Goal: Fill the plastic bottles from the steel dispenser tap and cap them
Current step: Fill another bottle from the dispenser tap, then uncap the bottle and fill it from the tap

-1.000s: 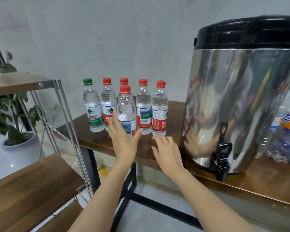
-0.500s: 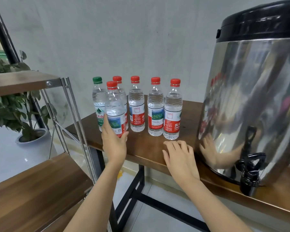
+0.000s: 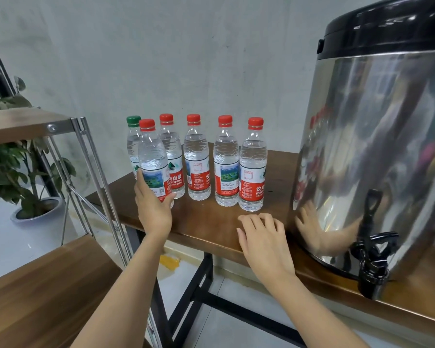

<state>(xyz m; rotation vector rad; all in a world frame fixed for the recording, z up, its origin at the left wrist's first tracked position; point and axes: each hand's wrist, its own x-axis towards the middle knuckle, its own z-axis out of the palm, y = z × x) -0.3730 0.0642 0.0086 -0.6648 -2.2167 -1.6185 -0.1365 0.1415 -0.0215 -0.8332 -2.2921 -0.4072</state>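
Left hand is gripping the front red-capped bottle low on its label, near the tabletop's left end; a mid-body hold would likely steady the lift. Right hand is lying flat, holding nothing, beside the steel dispenser. Five capped bottles are standing behind. Shelf rack and potted plant are sitting left.

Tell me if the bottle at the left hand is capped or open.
Capped: a red cap sits on the front bottle, which the left hand grips near its base.
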